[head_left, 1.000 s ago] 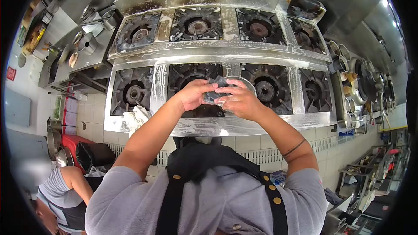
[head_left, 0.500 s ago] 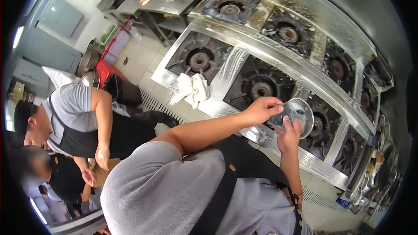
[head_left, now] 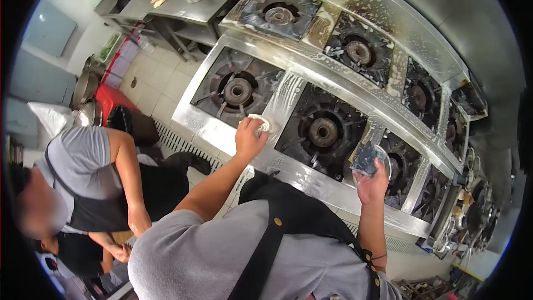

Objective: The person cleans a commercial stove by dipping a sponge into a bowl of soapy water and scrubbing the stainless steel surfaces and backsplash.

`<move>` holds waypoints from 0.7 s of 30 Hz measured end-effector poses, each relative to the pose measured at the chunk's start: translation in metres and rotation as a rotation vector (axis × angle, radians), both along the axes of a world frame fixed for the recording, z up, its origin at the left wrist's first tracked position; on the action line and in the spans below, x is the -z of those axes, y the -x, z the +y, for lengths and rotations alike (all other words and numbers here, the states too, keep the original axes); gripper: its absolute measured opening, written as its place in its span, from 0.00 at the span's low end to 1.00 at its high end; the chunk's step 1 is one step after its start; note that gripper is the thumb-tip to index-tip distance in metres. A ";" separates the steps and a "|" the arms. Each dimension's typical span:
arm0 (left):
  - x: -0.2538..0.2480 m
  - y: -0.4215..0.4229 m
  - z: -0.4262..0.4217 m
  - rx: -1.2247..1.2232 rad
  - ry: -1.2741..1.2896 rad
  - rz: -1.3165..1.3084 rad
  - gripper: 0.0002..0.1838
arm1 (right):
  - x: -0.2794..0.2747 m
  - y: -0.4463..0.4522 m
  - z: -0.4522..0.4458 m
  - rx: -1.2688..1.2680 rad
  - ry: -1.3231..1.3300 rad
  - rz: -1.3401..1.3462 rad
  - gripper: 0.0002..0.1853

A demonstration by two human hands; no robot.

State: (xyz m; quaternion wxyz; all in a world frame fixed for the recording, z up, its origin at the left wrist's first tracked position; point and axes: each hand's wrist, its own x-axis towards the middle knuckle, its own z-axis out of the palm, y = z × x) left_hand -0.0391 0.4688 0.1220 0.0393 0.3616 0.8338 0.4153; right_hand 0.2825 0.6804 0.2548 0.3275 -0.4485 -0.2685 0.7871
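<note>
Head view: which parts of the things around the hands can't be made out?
All in the head view:
White cloth: the part under the left hand, hidden by its fingers.
Bowl: most of its inside, hidden by the dark pad and right hand.
Pans by the right edge: too small and crowded to count.

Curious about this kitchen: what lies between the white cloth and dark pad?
The head view shows a stove burner between the white cloth and dark pad.
</note>
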 end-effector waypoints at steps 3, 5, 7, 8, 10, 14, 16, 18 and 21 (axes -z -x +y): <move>-0.011 0.034 0.078 0.016 -0.073 0.315 0.10 | -0.002 0.006 0.025 0.061 0.004 0.111 0.14; 0.007 0.056 0.124 0.145 -0.035 0.254 0.11 | -0.019 0.021 0.044 0.173 0.009 0.179 0.12; 0.033 0.072 0.161 0.244 0.028 0.254 0.10 | -0.027 0.032 0.079 0.190 -0.047 0.145 0.12; 0.044 0.079 0.175 0.272 0.025 0.245 0.11 | -0.029 0.035 0.103 0.201 -0.089 0.122 0.12; 0.042 0.083 0.197 0.276 0.092 0.283 0.15 | -0.030 0.039 0.159 0.215 -0.141 0.085 0.11; 0.050 0.081 0.216 0.268 0.112 0.370 0.15 | -0.037 0.042 0.294 0.271 -0.329 -0.114 0.17; 0.049 0.078 0.219 0.288 0.094 0.443 0.12 | -0.049 0.047 0.362 0.341 -0.426 -0.135 0.16; 0.045 0.076 0.219 0.317 0.113 0.440 0.11 | -0.048 0.043 0.447 0.425 -0.621 -0.197 0.12; 0.040 0.076 0.222 0.306 0.155 0.409 0.09 | -0.036 0.013 0.606 0.591 -1.166 -0.978 0.13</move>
